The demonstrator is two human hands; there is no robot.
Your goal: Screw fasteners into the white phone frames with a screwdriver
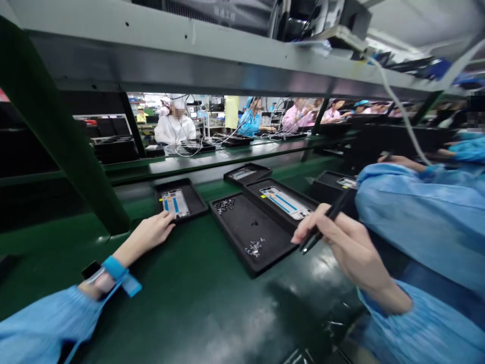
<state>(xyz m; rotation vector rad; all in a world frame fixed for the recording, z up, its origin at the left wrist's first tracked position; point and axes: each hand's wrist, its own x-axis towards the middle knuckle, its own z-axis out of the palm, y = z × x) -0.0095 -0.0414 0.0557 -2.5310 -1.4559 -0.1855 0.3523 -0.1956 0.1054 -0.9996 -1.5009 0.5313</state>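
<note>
My left hand [153, 233] has its fingers curled at the near edge of a small black tray [195, 199], gripping its rim. Inside that tray lies a silvery phone frame [176, 203] with blue strips and a yellow tab. My right hand [350, 247] is closed around black tweezers [312, 237], tips pointing down and left. Left of the tweezers sits a larger black tray [235, 242] with two piles of tiny metal parts [254, 247]. Behind it, another phone frame [286, 201] lies in a second black tray [253, 188], partly hidden by my right hand.
Another black tray [248, 173] with a frame stands farther back. A green post [71, 136] rises at left, and a grey shelf [159, 55] crosses overhead. Close on the right is a co-worker's blue sleeve [417, 202]. Loose small pieces [299, 356] lie at the front edge.
</note>
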